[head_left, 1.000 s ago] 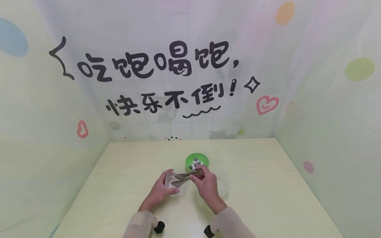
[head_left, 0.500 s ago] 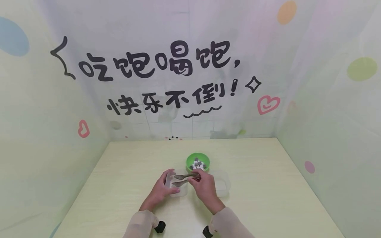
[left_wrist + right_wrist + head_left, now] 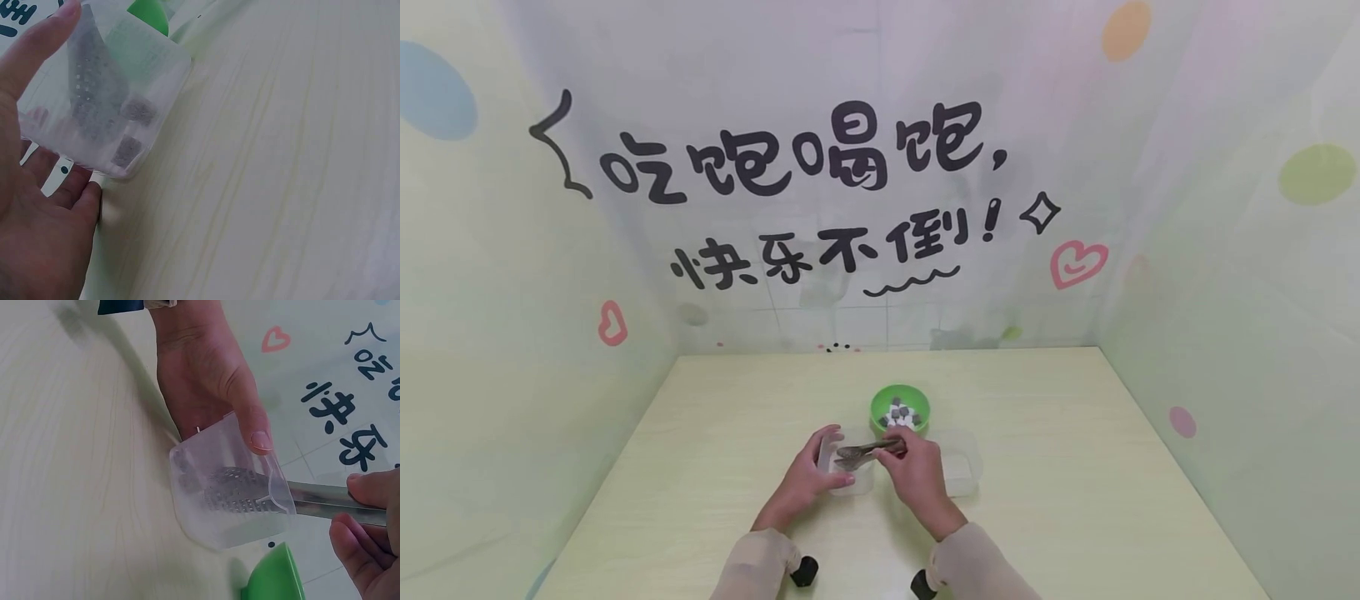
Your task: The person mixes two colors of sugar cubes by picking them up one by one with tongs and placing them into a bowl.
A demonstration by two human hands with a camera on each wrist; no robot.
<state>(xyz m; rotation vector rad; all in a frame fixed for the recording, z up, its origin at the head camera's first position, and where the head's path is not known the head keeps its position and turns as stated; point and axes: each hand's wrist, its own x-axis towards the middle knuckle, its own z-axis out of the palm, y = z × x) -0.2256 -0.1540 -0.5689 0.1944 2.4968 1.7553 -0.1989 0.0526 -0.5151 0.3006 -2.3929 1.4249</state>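
Observation:
My left hand point(image 3: 801, 482) grips a clear plastic container point(image 3: 863, 482), thumb on one side and fingers on the other; the container looks tilted. Two small dark grey cubes point(image 3: 139, 111) show through its wall in the left wrist view. Metal tongs point(image 3: 868, 451) with perforated ends reach into it from the right. My right hand point(image 3: 919, 475) pinches the tongs' handle between thumb and fingers. In the right wrist view the perforated tips point(image 3: 240, 490) lie inside the container, close together. Whether they clasp a cube, I cannot tell.
A green bowl point(image 3: 898, 392) with grey and white cubes point(image 3: 901, 412) stands just behind my hands. Right of my right hand is a second clear container point(image 3: 964, 473), partly covered by that hand. Printed walls surround the pale wooden table point(image 3: 1075, 500).
The tongs' ends have come closer together inside the container. My right hand has shifted slightly left and down from the bowl. My left hand keeps its grip on the container.

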